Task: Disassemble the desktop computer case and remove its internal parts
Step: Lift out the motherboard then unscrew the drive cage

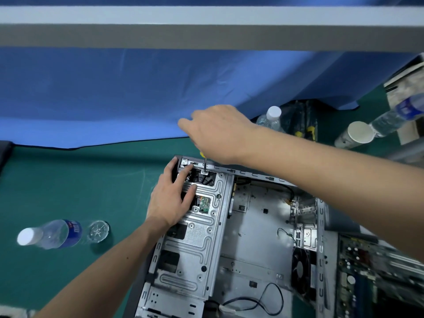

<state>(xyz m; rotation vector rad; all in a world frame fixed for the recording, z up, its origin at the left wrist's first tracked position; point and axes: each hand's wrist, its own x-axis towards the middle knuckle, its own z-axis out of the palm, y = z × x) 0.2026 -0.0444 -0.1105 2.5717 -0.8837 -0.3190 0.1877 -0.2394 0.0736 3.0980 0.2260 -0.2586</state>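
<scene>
The opened computer case is laid on its side on the green surface. The left hand is pressed flat, fingers straight, on the metal drive bracket at the case's far left corner. A screwdriver is grasped in the grip of the right hand, directly above that corner, with its tip set on a screw just beyond the left fingertips.
</scene>
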